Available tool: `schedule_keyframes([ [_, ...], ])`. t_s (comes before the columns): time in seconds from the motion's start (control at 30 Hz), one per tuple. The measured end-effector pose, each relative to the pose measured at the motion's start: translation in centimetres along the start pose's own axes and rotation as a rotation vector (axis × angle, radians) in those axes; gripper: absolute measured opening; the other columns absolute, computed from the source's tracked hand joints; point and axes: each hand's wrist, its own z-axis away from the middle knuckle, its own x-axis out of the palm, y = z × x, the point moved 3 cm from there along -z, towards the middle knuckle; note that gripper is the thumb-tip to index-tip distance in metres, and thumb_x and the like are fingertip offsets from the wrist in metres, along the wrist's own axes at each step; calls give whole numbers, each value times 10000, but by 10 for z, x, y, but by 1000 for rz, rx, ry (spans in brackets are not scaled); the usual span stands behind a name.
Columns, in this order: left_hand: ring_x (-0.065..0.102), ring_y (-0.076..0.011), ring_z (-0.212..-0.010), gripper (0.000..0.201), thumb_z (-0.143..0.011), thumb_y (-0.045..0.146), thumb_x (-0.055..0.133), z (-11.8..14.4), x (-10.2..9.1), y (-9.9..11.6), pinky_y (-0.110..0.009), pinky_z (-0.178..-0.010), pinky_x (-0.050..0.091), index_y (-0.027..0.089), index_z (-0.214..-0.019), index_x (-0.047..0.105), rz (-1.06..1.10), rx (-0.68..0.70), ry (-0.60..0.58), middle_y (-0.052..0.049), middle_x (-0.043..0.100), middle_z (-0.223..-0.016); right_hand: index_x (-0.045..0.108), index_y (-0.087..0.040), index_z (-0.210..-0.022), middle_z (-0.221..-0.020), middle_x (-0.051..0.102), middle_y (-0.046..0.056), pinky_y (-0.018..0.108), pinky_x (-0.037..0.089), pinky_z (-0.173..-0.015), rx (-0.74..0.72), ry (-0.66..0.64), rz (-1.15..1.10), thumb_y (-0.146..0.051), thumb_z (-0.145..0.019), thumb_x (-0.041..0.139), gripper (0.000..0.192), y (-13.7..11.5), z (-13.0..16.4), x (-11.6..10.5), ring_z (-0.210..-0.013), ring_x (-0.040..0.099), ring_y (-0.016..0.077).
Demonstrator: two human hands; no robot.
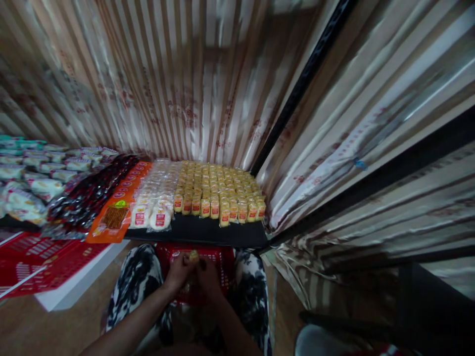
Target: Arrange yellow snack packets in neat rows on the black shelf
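Ahead of us a black tabletop (208,232) carries tight rows of small yellow wrapped snack packets with red labels (218,190), which reach almost to its front edge. To their left lie white round packets with red labels (154,210), then flat orange packs (118,207), a heap of dark red-and-black wrapped sticks (91,190) and pale green-and-white bags (33,173) further left. A striped, shiny curtain (185,84) closes in behind and on the right, with a black post (297,89) running up from the tabletop's far right corner.

Below the tabletop's edge, a red plastic slotted basket (218,262) sits between our knees in black-and-white patterned trousers (137,282). Our left hand (180,272) and right hand (208,279) meet over the basket, fingers curled together around a small yellowish packet (193,255) pinched between them.

A strip of bare black tabletop is left in front of the rows. Flat red lattice panels (40,262) lie on a white block to the left, and wooden floor (37,326) shows beside our left leg.
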Motion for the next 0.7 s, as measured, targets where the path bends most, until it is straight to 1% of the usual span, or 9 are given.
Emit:
schedule_keyframes([
  [0.13,566,-120,-647,131,-684,248,557,7,-5,38,-203,-610,437,198,-803,532,-53,225,19,44,566,-676,625,-221,-916,-882,700,43,310,510,-754,-145,15,-44,-280,-788,488,197,-27,2,-11,-826,662,203],
  [0.27,594,-122,-673,143,-715,237,537,10,-2,80,-211,-629,464,201,-854,529,-15,321,5,24,606,-750,612,-222,-1006,-923,690,44,291,516,-736,-236,91,3,-323,-804,490,257,-53,-9,-28,-823,654,191],
  [0.37,602,-129,-720,161,-716,184,540,3,3,104,-242,-707,483,182,-877,551,-11,416,46,0,625,-790,620,-209,-1032,-960,672,58,298,517,-748,-308,196,58,-310,-791,504,286,-66,-23,-41,-838,639,190],
  [0.47,600,-137,-777,214,-729,152,542,-10,10,116,-277,-780,481,176,-939,579,-72,481,129,-14,635,-849,634,-201,-1038,-1002,642,74,312,510,-782,-399,314,103,-251,-766,505,304,-72,-36,-49,-887,611,192],
  [0.53,599,-149,-847,261,-740,151,554,-18,15,121,-301,-832,468,175,-998,582,-109,492,184,-32,640,-926,629,-206,-1061,-1015,624,73,313,505,-791,-429,356,133,-209,-755,491,336,-74,-44,-52,-887,596,184],
  [0.6,590,-165,-904,274,-750,160,567,-26,20,125,-322,-869,450,177,-1023,588,-157,484,235,-45,642,-966,609,-200,-1106,-1016,607,78,308,505,-775,-422,368,163,-180,-754,465,381,-74,-51,-54,-834,591,169],
  [0.7,586,-163,-890,261,-773,163,560,-36,29,132,-317,-863,449,183,-1032,591,-192,471,271,-42,636,-953,581,-165,-1146,-999,584,99,308,505,-756,-404,392,188,-174,-770,420,409,-74,-58,-57,-790,584,165],
])
